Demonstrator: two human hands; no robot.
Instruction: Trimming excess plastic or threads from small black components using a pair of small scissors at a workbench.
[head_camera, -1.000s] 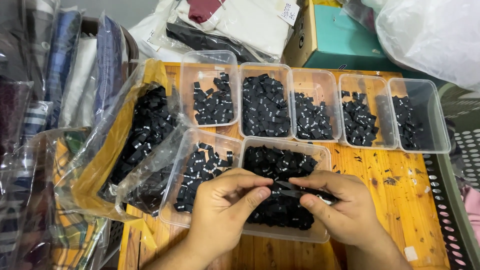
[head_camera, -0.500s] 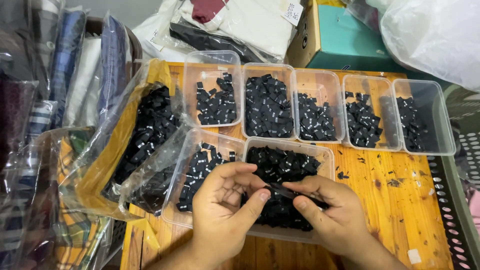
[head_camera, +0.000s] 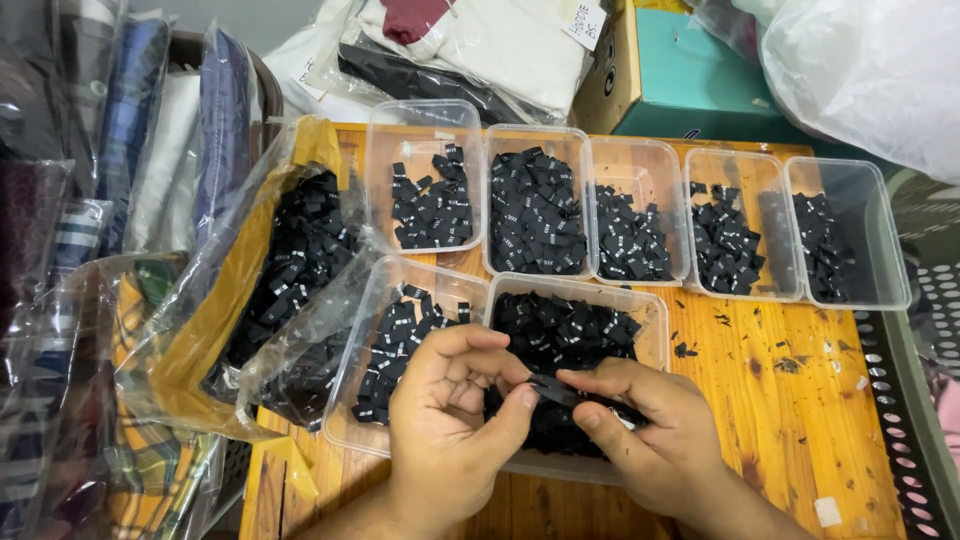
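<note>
Notably, the crinkled clear plastic bag of small black woven labels sags open at the orange wooden table's left edge, so a nudge could spill it. Both hands, left hand and right hand, pinch closed on one black label strip above the near clear rectangular tub; a slip could drop it into the wrong tub.

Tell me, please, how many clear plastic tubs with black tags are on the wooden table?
7. Five stand in the back row. Two stand in front: front-left tub, front-right tub, partly behind both hands. More may be hidden.
</note>
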